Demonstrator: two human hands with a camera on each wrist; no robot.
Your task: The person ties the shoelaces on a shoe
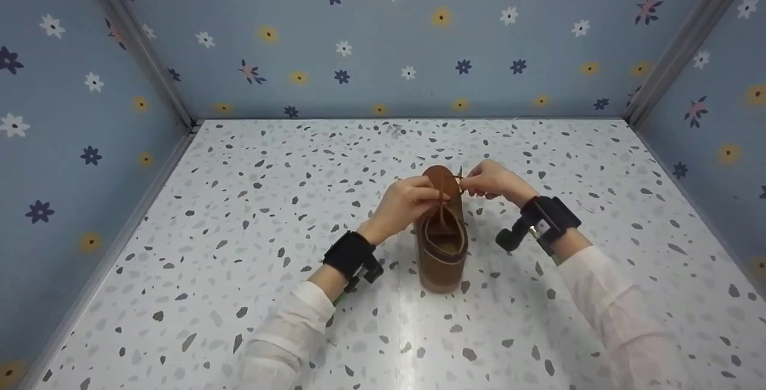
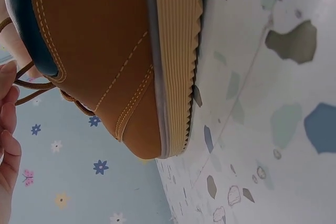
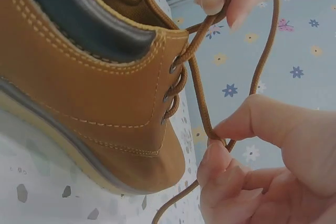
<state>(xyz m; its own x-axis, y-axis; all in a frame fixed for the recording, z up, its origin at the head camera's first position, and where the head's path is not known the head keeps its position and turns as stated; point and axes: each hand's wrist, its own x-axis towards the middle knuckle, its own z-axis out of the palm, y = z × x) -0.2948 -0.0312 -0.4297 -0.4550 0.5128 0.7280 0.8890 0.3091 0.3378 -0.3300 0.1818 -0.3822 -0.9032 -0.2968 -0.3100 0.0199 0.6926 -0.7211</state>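
Note:
A brown lace-up shoe (image 1: 441, 276) with a dark padded collar and a ridged pale sole stands upright on the table, toe pointing away. Above its tongue my left hand (image 1: 413, 198) pinches the brown shoelace (image 3: 198, 90) between thumb and fingers. My right hand (image 1: 492, 179), to the right of the toe, pinches another part of the lace between thumb and index finger. In the right wrist view, the lace makes a large loop between both hands, and a loose end hangs below the right fingers (image 3: 215, 163). Lace also runs through the eyelets.
The table (image 1: 269, 246) is white with grey speckles. A blue flowered panel (image 1: 383, 37) stands along its back, with similar panels on the left (image 1: 60, 139) and right (image 1: 718, 79). Each wrist wears a black strap with a camera, and both sleeves are white.

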